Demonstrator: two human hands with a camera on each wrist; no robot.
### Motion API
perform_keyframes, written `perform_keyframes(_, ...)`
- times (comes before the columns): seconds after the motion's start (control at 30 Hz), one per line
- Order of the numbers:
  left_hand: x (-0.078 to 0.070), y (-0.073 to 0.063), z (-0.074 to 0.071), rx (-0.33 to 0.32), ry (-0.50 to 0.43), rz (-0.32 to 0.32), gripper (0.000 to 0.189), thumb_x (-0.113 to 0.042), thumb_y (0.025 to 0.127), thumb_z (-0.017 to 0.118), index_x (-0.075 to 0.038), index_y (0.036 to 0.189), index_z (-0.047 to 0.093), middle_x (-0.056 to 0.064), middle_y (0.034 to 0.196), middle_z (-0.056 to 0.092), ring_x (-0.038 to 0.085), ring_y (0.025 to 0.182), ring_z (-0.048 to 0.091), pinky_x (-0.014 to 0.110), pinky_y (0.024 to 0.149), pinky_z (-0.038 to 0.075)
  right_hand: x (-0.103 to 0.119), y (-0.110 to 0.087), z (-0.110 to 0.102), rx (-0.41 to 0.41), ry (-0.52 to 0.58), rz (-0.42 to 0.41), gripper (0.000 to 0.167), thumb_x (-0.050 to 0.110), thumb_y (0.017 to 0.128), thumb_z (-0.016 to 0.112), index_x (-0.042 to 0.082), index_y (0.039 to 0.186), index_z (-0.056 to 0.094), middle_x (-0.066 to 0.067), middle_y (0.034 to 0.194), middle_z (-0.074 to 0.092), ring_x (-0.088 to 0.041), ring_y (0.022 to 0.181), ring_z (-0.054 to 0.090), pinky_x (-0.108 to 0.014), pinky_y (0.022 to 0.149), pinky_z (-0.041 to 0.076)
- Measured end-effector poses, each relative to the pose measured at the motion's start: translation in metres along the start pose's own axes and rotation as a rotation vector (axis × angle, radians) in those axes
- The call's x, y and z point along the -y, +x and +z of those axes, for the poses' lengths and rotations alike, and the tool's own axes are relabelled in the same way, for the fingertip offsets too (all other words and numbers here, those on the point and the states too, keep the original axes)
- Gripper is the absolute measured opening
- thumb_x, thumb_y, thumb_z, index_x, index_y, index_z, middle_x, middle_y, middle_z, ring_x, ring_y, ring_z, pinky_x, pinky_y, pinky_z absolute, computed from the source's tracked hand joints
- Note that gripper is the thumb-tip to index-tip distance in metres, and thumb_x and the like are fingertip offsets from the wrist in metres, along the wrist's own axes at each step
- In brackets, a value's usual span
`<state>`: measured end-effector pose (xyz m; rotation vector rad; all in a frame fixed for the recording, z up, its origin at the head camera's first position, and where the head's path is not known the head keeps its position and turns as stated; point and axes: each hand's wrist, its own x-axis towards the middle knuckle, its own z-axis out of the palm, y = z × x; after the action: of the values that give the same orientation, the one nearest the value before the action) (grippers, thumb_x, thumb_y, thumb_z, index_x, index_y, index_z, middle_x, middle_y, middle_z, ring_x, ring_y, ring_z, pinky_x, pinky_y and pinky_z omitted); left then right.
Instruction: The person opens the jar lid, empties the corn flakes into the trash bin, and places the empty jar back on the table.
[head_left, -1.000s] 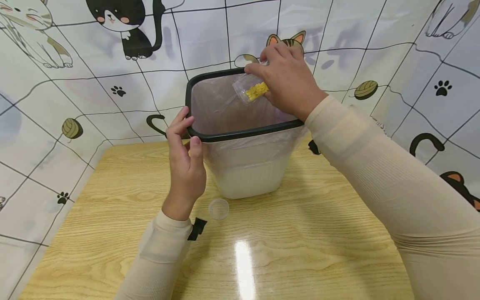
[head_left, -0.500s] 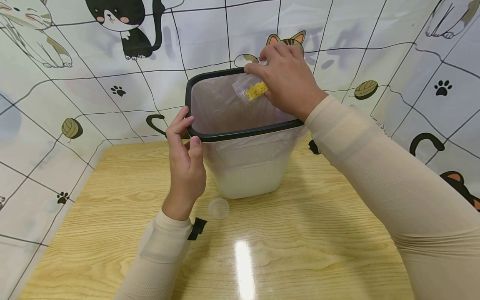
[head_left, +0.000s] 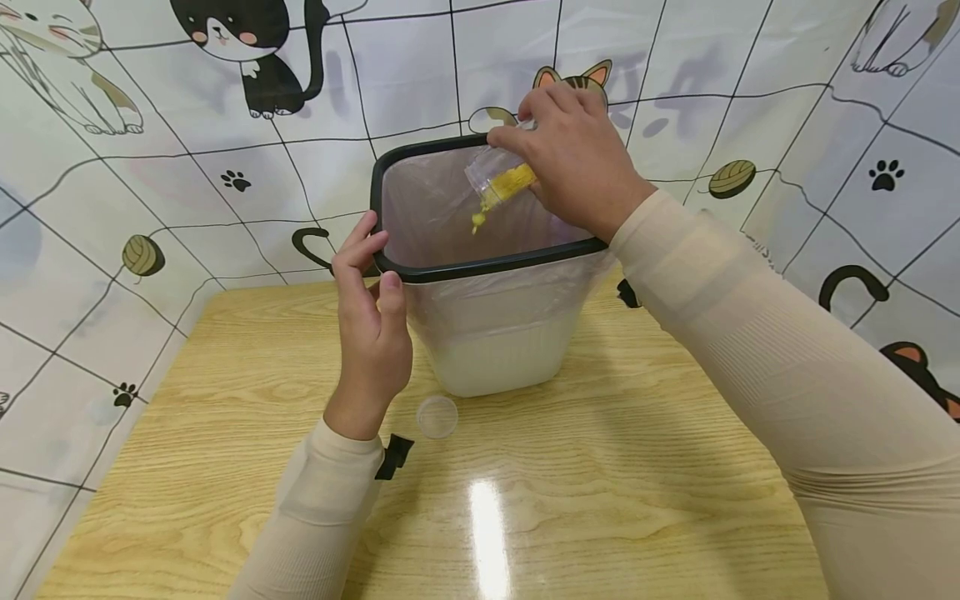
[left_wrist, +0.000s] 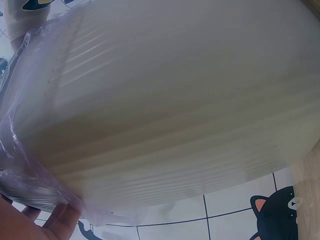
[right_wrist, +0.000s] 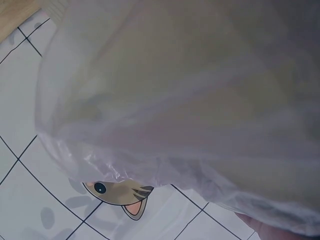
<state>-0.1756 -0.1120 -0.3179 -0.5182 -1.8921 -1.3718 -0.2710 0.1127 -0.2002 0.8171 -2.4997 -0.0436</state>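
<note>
A white trash can (head_left: 495,358) with a black rim (head_left: 495,268) and a clear liner bag (head_left: 450,200) stands upright on the table. My left hand (head_left: 371,333) grips its near left corner, thumb at the front and fingers along the left side. Over the opening, my right hand (head_left: 577,162) holds a small clear plastic jar (head_left: 480,171), tilted with its mouth down to the left. Yellow bits (head_left: 512,181) slide out of the jar, and a few (head_left: 478,221) are falling into the can. The right wrist view is mostly filled by the bag; the jar is hidden there.
A round clear lid (head_left: 437,417) lies on the wooden table (head_left: 600,500) in front of the can. Near the left wrist is a black piece (head_left: 394,457), perhaps tape. A cat-patterned sheet (head_left: 405,75) rises behind and along both sides.
The yellow bits have shifted toward the jar's mouth and begun dropping into the trash can. Both hands and the can keep nearly the same place.
</note>
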Motion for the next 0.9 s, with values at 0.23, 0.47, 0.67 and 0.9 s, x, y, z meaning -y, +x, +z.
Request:
perform_keyframes(0.23, 0.0002, 0.0002, 0.0003, 0.000, -0.001, 0.003, 0.060, -0.050, 0.104, 0.036, 0.000, 0.135, 0.041, 0.002, 0.158, 0.034, 0.014, 0.142, 0.039, 0.030, 0.102, 0.048, -0.0004, -0.0002, -0.0003, -0.005, 0.004, 0.001, 0.052, -0.006, 0.090, 0.052, 0.020, 0.134, 0.062, -0.020, 0.130, 0.056, -0.038, 0.128, 0.044, -0.058, 0.108, 0.029)
perform_keyframes(0.47, 0.0006, 0.0003, -0.0001, 0.001, 0.003, 0.001, 0.065, -0.056, 0.103, 0.035, 0.000, 0.135, 0.040, 0.002, 0.158, 0.034, 0.014, 0.141, 0.039, 0.030, 0.101, 0.048, -0.0003, 0.0003, -0.0003, -0.005, 0.003, -0.007, 0.050, -0.003, 0.089, 0.062, 0.020, 0.134, 0.061, -0.020, 0.130, 0.056, -0.038, 0.128, 0.044, -0.059, 0.106, 0.030)
perform_keyframes(0.67, 0.0007, 0.0003, 0.0000, 0.002, 0.004, -0.001, 0.066, -0.057, 0.103, 0.035, 0.001, 0.134, 0.040, 0.002, 0.158, 0.034, 0.014, 0.142, 0.038, 0.030, 0.101, 0.048, -0.0005, 0.0001, -0.0005, -0.005, 0.002, -0.012, 0.052, -0.004, 0.088, 0.063, 0.020, 0.133, 0.061, -0.020, 0.130, 0.056, -0.038, 0.128, 0.044, -0.058, 0.107, 0.030)
perform_keyframes(0.9, 0.0008, 0.0003, 0.0001, 0.004, 0.003, -0.001, 0.066, -0.057, 0.103, 0.035, 0.000, 0.135, 0.040, 0.002, 0.158, 0.034, 0.014, 0.142, 0.038, 0.030, 0.101, 0.048, -0.0009, 0.0000, -0.0004, -0.011, 0.005, -0.015, 0.053, -0.005, 0.087, 0.063, 0.020, 0.133, 0.062, -0.020, 0.130, 0.056, -0.037, 0.128, 0.044, -0.057, 0.109, 0.029)
